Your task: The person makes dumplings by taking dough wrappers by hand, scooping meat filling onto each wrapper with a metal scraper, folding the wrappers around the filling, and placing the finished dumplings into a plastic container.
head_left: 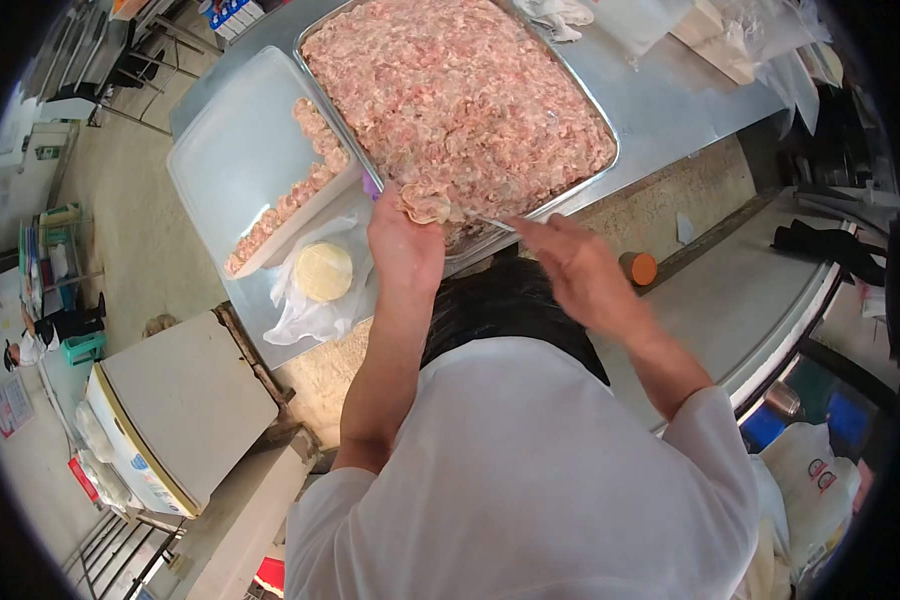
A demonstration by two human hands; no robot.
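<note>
My left hand (407,250) cups a round dumpling wrapper (425,205) with meat filling on it, at the near corner of a metal tray (613,140). My right hand (575,265) grips a thin metal utensil (492,222) whose tip reaches towards the wrapper; its exact kind is hard to make out. Minced meat (450,90) fills the tray. To the left, a translucent plastic container (225,130) holds a row of filled dumplings (288,208) along its right side. Below it a stack of pale round wrappers (323,271) lies on a white plastic bag (288,312).
Everything stands on a metal table (660,95). A cloth (558,15) and plastic bags (770,45) lie at its far side. A white chest (190,400) stands lower left, a grey counter (710,280) to the right. A person (35,345) is far left.
</note>
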